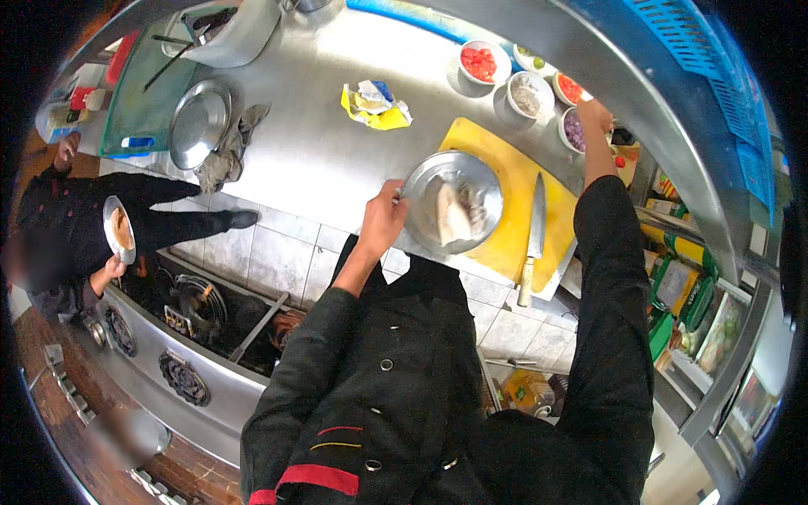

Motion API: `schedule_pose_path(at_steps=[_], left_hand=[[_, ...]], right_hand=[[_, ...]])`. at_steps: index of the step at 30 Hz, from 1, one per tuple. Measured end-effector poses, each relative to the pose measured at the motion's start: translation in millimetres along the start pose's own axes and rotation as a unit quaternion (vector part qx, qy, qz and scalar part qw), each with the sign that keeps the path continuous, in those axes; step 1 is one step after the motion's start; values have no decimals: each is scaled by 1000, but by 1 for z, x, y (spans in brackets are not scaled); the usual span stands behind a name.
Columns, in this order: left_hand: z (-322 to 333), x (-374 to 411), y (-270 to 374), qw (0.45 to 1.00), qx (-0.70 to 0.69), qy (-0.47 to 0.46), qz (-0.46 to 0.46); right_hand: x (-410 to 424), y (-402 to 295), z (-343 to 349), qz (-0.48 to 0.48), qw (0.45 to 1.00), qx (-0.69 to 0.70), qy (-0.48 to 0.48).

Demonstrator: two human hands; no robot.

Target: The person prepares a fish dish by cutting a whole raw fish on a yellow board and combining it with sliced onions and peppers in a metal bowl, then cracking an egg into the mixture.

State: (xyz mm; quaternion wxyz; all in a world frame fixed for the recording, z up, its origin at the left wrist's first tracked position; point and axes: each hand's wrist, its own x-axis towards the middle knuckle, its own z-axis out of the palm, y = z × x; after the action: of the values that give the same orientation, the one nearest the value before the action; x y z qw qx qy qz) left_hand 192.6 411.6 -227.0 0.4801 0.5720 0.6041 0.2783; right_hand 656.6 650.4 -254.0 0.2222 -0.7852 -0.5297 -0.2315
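Observation:
My left hand (382,216) grips the rim of a round metal bowl (421,183), which holds pale pieces that look like fish or meat. The bowl is over the left part of a yellow cutting board (505,164). A kitchen knife (536,221) with a light handle lies on the board, its handle towards me. My right hand (594,117) reaches to the far right, beside a white bowl of chopped purple onion (573,130) and a bowl of chopped red pieces (570,88); its fingertips are partly hidden. Near them stand white bowls of chopped tomato (478,63) and a greyish seasoning (527,98).
A crumpled yellow wrapper (375,106) lies on the steel counter (303,126). Further left are a metal plate (201,125), a grey cloth (233,148) and a green board (151,82). A co-worker (82,214) holding a plate stands by the stove (208,353). Shelves (675,227) rise at right.

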Motion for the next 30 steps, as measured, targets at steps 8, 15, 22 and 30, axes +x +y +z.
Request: schedule_pose_path(at_steps=[8, 15, 22, 30], left_hand=[[2, 0, 33, 988, 86, 49, 122], [65, 38, 119, 962, 95, -36, 255], [136, 92, 108, 964, 125, -64, 226], [138, 103, 94, 930, 212, -46, 298]], right_hand=[[-15, 23, -72, -36, 987, -20, -153], [-144, -37, -134, 134, 951, 149, -234], [-160, -53, -165, 87, 967, 204, -122], [-135, -66, -134, -46, 946, 186, -262]])
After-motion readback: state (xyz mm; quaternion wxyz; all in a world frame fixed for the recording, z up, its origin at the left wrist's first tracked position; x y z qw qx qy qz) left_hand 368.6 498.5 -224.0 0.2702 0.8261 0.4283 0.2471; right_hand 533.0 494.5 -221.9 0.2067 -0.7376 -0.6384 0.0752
